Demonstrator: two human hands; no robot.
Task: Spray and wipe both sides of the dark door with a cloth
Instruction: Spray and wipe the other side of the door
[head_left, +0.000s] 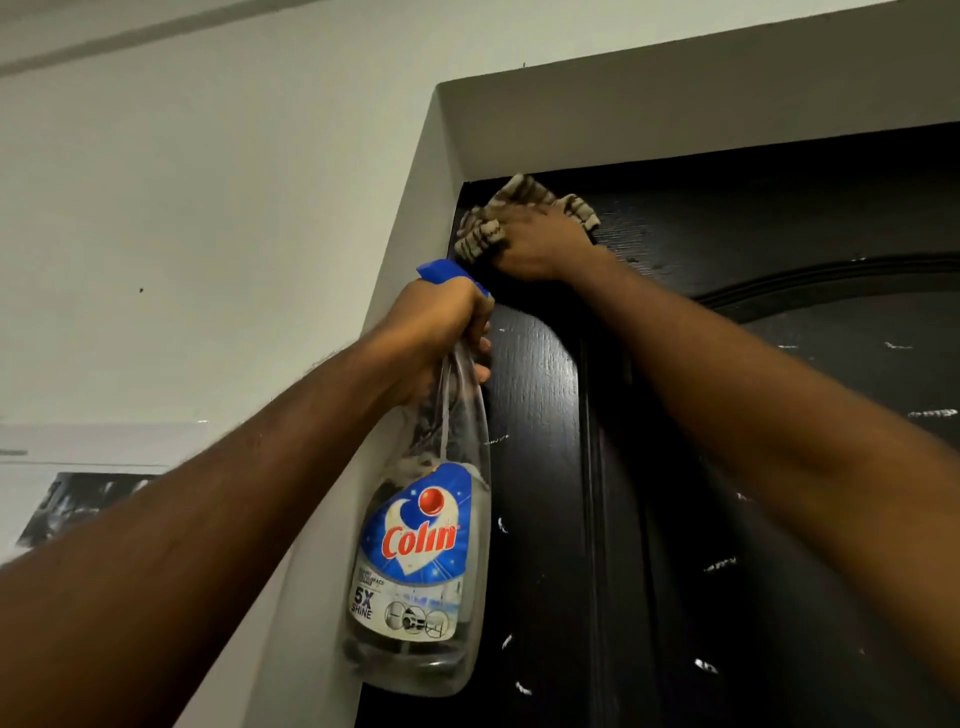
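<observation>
White wall (208, 208), dark door (727, 493): my right hand (540, 241) fingers bunch the cloth (480, 236) against its top corner; left hand (441, 322) fingers wrap the spray bottle (431, 551) neck

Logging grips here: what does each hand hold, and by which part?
Left hand: clear plastic spray bottle, by its neck under the blue trigger head. Right hand: bunched brown-striped cloth, gripped mid-bundle against the dark door.
</observation>
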